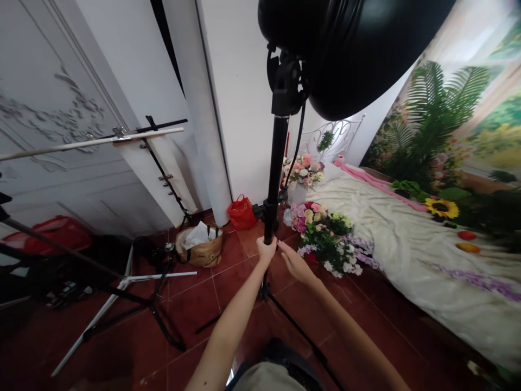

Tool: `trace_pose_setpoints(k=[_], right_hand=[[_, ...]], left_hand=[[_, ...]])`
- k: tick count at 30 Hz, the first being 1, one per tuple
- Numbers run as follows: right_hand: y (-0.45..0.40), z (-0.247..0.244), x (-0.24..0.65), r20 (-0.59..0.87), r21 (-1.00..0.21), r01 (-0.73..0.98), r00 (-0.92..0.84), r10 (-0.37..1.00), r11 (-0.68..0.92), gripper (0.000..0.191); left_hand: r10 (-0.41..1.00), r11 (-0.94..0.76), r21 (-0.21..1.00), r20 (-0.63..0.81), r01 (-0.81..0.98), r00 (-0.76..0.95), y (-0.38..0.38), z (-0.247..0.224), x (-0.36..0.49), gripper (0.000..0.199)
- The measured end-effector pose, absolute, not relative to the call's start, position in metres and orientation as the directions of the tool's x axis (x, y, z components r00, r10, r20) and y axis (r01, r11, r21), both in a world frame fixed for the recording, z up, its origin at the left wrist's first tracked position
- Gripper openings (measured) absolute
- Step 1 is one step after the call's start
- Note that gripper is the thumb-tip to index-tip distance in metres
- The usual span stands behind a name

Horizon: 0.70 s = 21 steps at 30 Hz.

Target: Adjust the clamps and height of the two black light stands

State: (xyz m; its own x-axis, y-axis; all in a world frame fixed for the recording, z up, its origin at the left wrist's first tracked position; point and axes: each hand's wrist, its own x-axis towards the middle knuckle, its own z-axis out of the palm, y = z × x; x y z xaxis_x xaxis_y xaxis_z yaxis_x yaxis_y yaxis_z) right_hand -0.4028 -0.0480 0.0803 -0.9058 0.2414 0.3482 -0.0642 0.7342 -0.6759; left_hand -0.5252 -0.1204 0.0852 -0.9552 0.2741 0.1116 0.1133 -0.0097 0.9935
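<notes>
A black light stand point(278, 163) rises in front of me, with a large black studio light point(345, 49) mounted on its top. My left hand point(266, 251) is wrapped round the pole below its upper clamp point(269, 209). Just right of the pole is my right hand point(293, 262), its fingers stretched out towards it. Whether those fingertips touch the pole or my left hand, I cannot tell. A black cable point(300, 144) hangs from the light beside the pole. The stand's legs point(299, 331) spread over the floor below my forearms.
Flower bunches point(321, 231) lie right of the stand, against a bed with a cream cover point(391, 222). At left are a wicker basket point(203, 250), a red bag point(241, 212), a white tripod base point(126, 281) and a horizontal white bar point(81, 145). Red tiles point(195, 309) cover the floor.
</notes>
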Motion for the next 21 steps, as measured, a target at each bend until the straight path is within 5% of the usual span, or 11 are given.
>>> trace_pose_setpoints(k=[6, 11, 16, 21], right_hand=[[-0.057, 0.044, -0.412, 0.344, -0.615, -0.024, -0.908, 0.24, 0.788, 0.048], [-0.043, 0.042, -0.434, 0.333, -0.717, -0.026, -0.89, 0.311, 0.696, 0.044], [-0.04, 0.037, -0.452, 0.222, -0.838, 0.11, -0.827, 0.517, 0.535, 0.041], [-0.048, 0.036, -0.468, 0.117, -0.802, 0.336, -0.722, 0.682, 0.493, 0.041]], left_hand=[[0.264, -0.015, 0.995, 0.096, 0.095, -0.96, -0.118, 0.079, -0.527, 0.025], [0.265, -0.02, 0.996, 0.09, 0.088, -0.96, -0.117, 0.079, -0.528, 0.025], [0.286, -0.012, 0.995, 0.096, 0.097, -0.953, -0.117, 0.076, -0.528, 0.027], [0.294, 0.019, 0.993, 0.103, 0.113, -0.95, -0.119, 0.075, -0.526, 0.031]])
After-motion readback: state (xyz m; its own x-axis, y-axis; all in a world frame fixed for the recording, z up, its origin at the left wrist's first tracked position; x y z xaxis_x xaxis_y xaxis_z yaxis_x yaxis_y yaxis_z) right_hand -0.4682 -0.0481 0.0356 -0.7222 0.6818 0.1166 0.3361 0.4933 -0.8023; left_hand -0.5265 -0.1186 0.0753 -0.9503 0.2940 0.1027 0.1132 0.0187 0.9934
